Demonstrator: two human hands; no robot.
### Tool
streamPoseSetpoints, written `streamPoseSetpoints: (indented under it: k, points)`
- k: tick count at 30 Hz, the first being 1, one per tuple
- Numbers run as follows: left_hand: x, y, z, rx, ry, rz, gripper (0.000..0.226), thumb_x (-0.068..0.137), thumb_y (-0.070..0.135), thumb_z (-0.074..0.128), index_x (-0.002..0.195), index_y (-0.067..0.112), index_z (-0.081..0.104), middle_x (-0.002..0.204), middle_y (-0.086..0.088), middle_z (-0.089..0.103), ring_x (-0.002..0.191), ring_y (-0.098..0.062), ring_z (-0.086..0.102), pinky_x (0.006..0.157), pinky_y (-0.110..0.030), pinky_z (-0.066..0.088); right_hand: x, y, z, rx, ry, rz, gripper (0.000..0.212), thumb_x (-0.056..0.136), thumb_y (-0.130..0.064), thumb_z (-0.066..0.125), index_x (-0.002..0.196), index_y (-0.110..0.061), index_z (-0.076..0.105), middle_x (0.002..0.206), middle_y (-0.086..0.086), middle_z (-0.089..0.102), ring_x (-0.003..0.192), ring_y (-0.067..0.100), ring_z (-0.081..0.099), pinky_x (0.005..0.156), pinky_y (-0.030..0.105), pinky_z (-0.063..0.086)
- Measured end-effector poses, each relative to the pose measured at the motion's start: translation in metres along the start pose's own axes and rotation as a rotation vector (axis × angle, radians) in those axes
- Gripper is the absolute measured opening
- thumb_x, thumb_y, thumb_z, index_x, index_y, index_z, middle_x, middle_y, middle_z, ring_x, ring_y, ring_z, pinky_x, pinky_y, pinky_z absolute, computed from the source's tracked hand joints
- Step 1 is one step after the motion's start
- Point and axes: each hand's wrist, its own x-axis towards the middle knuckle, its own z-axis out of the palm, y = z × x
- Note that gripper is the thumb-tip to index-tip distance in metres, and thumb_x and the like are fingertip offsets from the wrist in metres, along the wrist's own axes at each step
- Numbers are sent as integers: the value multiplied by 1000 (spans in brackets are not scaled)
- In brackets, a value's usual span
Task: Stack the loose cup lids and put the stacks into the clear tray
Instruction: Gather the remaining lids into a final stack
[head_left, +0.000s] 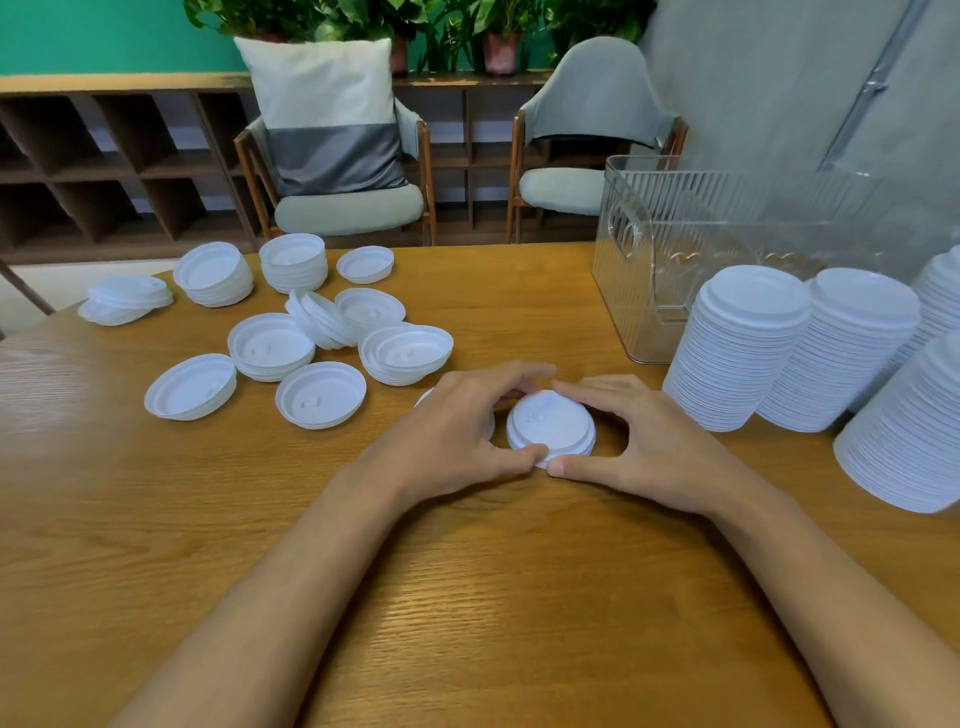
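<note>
You had both hands closed around a short stack of white round plastic cup lids, which sat dome-up on the wooden desk directly in front of you. Your left grip was curled, thumb on the near rim and fingers over the far rim. Your right grip mirrored it, and the two thumbs nearly met at the near edge. Ringing the stack like that probably served to square the rims so the lids nested true.

The white edge of another lid showed from under your left palm; I could not tell whether you were touching it.

The scattered white lids and small part-stacks lay to your left, most of them hollow side up, within reach of your left hand.

The tall columns of white lids stood at your right, just beside the clear ribbed plastic tray but outside it, likely staged for loading. I could see no lids in the tray.

By my reading, you were mid-stacking, and much was left to do.
</note>
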Motion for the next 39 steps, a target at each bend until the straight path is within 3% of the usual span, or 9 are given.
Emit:
streamPoseSetpoints:
  k: [4, 9, 13, 16, 19, 26, 29, 35, 39]
  points:
    - [-8, 1, -11, 118, 59, 9, 71, 87, 44, 84, 150, 32, 54, 145, 20, 59, 134, 7, 50, 112, -20, 42, 1, 2, 1, 14, 3, 8, 99, 63, -87, 73, 151, -52, 44, 155, -20, 43, 146, -3, 32, 123, 43, 33]
    - [-32, -9, -36, 241, 106, -46, 61, 82, 52, 85, 136, 32, 65, 135, 20, 64, 129, 2, 54, 104, -7, 35, 1, -5, 7, 1, -7, -12, 98, 71, -76, 78, 157, -49, 36, 156, -24, 40, 146, -1, 32, 123, 38, 30]
    - [-42, -19, -44, 291, 123, -92, 62, 80, 58, 83, 134, 33, 65, 130, 19, 65, 125, -2, 57, 104, -28, 48, 3, -18, 13, 0, 45, -72, 96, 72, -69, 80, 156, -41, 43, 145, -35, 43, 139, -11, 35, 118, 20, 27]
    - [-43, -24, -45, 242, 148, -158, 64, 78, 54, 86, 134, 32, 66, 126, 17, 68, 116, -1, 60, 100, -32, 52, 6, -22, 16, 25, 94, -85, 87, 75, -60, 84, 152, -38, 51, 139, -35, 50, 134, -12, 42, 113, 17, 33]
    - [-43, -27, -47, 192, 170, -201, 66, 77, 51, 87, 136, 33, 65, 124, 16, 69, 110, 2, 62, 98, -28, 54, 12, -24, 15, 46, 97, -84, 91, 72, -61, 86, 153, -39, 49, 143, -31, 52, 134, -10, 46, 113, 20, 37]
    - [-44, -24, -57, 86, 302, -222, 62, 77, 37, 89, 132, 35, 63, 118, 20, 69, 112, 5, 61, 95, -23, 54, 27, -32, 22, 85, 67, -131, 95, 69, -58, 90, 152, -36, 50, 137, -30, 57, 127, -14, 51, 109, 12, 41]
    - [-43, -22, -57, 61, 324, -204, 60, 77, 35, 89, 131, 34, 64, 120, 21, 69, 114, 4, 62, 98, -28, 54, 28, -32, 23, 131, 82, -136, 97, 67, -57, 91, 152, -35, 50, 136, -29, 59, 126, -16, 52, 106, 8, 40]
    - [-41, -17, -54, -22, 390, -162, 51, 78, 23, 90, 124, 25, 68, 117, 15, 71, 112, -4, 66, 97, -24, 54, 34, -37, 27, 125, 51, -164, 106, 67, -62, 88, 158, -36, 40, 142, -26, 56, 130, -13, 49, 113, 20, 43]
    - [-39, -14, -43, -48, 301, -131, 59, 76, 23, 91, 129, 25, 66, 119, 14, 70, 115, -5, 66, 100, -23, 54, 36, -39, 31, 166, 47, -180, 114, 65, -59, 91, 161, -34, 35, 148, -18, 54, 133, -9, 50, 113, 19, 44]
